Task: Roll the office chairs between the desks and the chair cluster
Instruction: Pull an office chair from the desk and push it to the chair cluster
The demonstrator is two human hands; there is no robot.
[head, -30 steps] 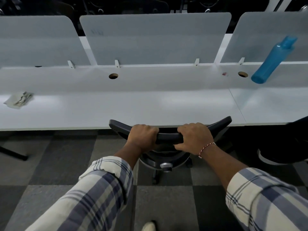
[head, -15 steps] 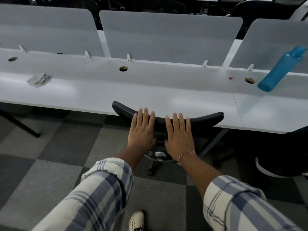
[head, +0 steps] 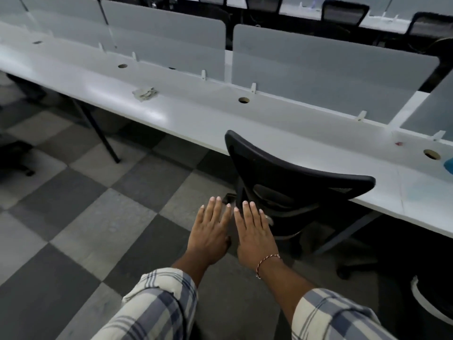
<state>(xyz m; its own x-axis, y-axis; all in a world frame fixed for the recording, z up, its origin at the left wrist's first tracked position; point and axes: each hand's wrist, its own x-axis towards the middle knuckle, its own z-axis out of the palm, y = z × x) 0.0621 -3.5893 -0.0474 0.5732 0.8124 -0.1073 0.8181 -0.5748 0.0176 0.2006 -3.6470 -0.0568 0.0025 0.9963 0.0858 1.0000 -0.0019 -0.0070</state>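
A black mesh-back office chair [head: 289,177] stands tucked against the long white desk [head: 196,119], its backrest turned toward me. My left hand [head: 210,231] hovers flat with straight fingers over the floor, just left of the chair and apart from it. Beside it, my right hand [head: 255,236] is also flat and holds nothing; its fingertips lie in front of the lower backrest, and I cannot tell if they touch it.
Grey divider panels [head: 331,77] line the desk's far edge. A crumpled paper [head: 144,93] lies on the desk. A black desk leg [head: 98,133] stands on the checkered carpet at left. Another dark chair [head: 431,303] sits at right; more chairs [head: 343,11] stand beyond the dividers.
Both hands gripped the backrest's top edge, then flattened on it, and have now come off it and drawn back. The view has swung left.
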